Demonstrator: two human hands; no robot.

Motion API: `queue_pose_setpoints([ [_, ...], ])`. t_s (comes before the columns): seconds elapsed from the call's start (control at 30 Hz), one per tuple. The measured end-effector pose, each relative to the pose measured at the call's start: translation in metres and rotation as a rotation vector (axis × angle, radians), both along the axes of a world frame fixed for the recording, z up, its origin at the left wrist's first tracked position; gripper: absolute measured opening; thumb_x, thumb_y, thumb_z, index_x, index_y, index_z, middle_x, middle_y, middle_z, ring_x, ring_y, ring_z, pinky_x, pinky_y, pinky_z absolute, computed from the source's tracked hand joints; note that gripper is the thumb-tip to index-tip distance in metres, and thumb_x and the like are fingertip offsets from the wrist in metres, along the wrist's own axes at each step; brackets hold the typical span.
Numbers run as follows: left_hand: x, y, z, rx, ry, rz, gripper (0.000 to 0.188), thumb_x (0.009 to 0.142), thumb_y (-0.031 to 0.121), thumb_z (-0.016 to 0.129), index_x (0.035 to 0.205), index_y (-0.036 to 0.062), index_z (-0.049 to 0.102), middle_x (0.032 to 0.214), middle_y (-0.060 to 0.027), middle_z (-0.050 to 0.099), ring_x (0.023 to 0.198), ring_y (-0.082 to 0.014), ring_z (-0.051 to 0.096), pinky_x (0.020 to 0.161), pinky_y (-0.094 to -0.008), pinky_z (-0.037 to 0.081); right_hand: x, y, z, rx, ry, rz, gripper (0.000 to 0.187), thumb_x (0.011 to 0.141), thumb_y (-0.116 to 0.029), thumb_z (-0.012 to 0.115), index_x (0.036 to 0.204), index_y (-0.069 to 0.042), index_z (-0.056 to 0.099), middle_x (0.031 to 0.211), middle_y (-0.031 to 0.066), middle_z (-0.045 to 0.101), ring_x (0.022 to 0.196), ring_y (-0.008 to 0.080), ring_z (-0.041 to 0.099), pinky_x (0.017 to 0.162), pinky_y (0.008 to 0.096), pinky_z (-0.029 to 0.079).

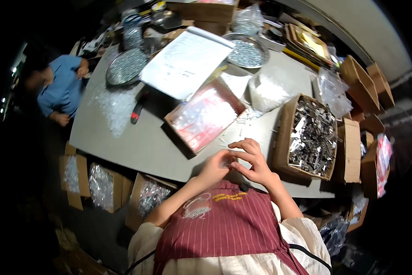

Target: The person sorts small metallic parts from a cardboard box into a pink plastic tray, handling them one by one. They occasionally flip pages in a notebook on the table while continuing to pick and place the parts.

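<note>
Both hands meet at the table's near edge, in front of my maroon striped apron (215,224). My left hand (215,168) is closed, its fingertips bunched and blurred; whatever they pinch is too small to make out. Close against it is my right hand (254,162), its fingers curved and spread apart, the thumb near the left fingertips. Just beyond the hands sits an open shallow cardboard box (193,143) with clear plastic bags of small white parts. Several small white pieces (242,123) lie loose beside it. A deep cardboard box of metal clips (312,137) stands to the right.
A notepad (187,62) overlaps the shallow box. Round trays of small metal parts (127,66) (246,51) stand farther back. A red-and-black tool (136,113) and a plastic bag (270,89) lie on the table. Cartons (102,188) sit below left. A person in blue (63,85) is at left.
</note>
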State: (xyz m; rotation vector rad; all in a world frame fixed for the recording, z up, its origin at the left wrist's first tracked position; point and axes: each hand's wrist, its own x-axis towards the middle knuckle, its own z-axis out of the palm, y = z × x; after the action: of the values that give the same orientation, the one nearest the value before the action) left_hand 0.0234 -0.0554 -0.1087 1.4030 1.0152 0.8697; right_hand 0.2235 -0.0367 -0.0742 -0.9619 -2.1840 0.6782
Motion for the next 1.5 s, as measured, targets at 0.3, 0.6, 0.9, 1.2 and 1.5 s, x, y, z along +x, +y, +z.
queue_pose_setpoints([
  [0.3, 0.001, -0.002, -0.013, -0.056, 0.010, 0.053, 0.019, 0.087, -0.001, 0.071, 0.103, 0.0010, 0.062, 0.093, -0.0047, 0.069, 0.089, -0.0131, 0.067, 0.083, -0.0295, 0.054, 0.134, 0.017, 0.032, 0.099, -0.232, -0.864, 0.021, 0.082, -0.005, 0.068, 0.103, -0.003, 0.070, 0.105, 0.0151, 0.065, 0.100, 0.0340, 0.063, 0.089, 0.0425, 0.051],
  [0.6, 0.000, -0.006, -0.034, -0.093, -0.024, 0.076, 0.017, 0.088, 0.001, 0.071, 0.102, 0.0009, 0.061, 0.092, -0.0047, 0.070, 0.088, -0.0122, 0.067, 0.082, -0.0287, 0.053, 0.191, 0.020, 0.008, 0.017, -0.581, -0.917, 0.014, 0.082, -0.014, 0.072, 0.091, -0.003, 0.071, 0.092, 0.0171, 0.064, 0.092, 0.0377, 0.062, 0.082, 0.0473, 0.051],
  [0.9, -0.005, -0.008, -0.042, -0.085, -0.023, 0.087, 0.018, 0.089, 0.000, 0.070, 0.103, 0.0002, 0.060, 0.095, -0.0056, 0.069, 0.090, -0.0127, 0.066, 0.084, -0.0292, 0.053, 0.178, 0.032, 0.005, 0.050, -0.612, -0.802, 0.024, 0.074, -0.015, 0.076, 0.095, -0.005, 0.071, 0.092, 0.0160, 0.062, 0.093, 0.0354, 0.061, 0.082, 0.0468, 0.050],
  [1.2, -0.005, -0.011, -0.045, -0.130, -0.051, 0.157, 0.020, 0.090, 0.000, 0.069, 0.108, -0.0009, 0.061, 0.098, -0.0072, 0.069, 0.094, -0.0141, 0.066, 0.088, -0.0302, 0.053, 0.196, 0.025, 0.029, 0.112, -0.266, -1.035, 0.010, 0.088, -0.014, 0.073, 0.093, -0.005, 0.071, 0.087, 0.0123, 0.065, 0.077, 0.0319, 0.065, 0.069, 0.0408, 0.051],
  [1.5, 0.000, -0.009, -0.048, -0.145, -0.075, 0.187, 0.024, 0.096, 0.002, 0.062, 0.118, -0.0010, 0.054, 0.104, -0.0105, 0.066, 0.095, -0.0169, 0.067, 0.082, -0.0302, 0.055, 0.227, 0.007, 0.053, 0.016, -0.266, -1.053, 0.015, 0.091, -0.016, 0.072, 0.103, -0.007, 0.074, 0.090, 0.0122, 0.066, 0.079, 0.0290, 0.066, 0.072, 0.0379, 0.051],
])
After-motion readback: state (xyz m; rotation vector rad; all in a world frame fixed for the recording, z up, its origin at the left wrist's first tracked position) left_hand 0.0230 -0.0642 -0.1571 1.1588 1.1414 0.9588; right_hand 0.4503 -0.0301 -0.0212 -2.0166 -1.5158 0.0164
